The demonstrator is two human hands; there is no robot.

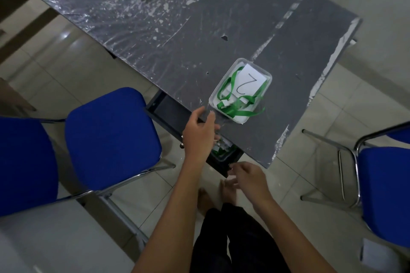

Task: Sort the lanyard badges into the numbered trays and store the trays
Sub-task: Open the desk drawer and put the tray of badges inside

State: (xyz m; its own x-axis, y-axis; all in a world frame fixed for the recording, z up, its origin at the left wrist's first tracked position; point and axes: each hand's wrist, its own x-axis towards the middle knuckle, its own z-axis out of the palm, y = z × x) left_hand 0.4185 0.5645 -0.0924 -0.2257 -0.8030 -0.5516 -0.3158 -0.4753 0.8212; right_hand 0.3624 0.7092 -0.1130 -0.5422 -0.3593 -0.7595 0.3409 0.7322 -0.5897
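The left hand (198,131) grips the tabletop (199,29) edge for balance; the right hand (248,178) hangs relaxed, empty, below the drawer (218,157); tray 2 (240,90) waits at two o'clock.

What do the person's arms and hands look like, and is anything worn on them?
Both arms are bare up to the picture's edge: no sleeves, watch or bracelets show. The left hand and right hand wear no gloves, and I see no rings, though the picture is slightly blurred. Dark trousers show below.

Clear plastic tray (240,90) (paper label, green fabric lanyards) on scuffed, glossy-filmed table (199,29).
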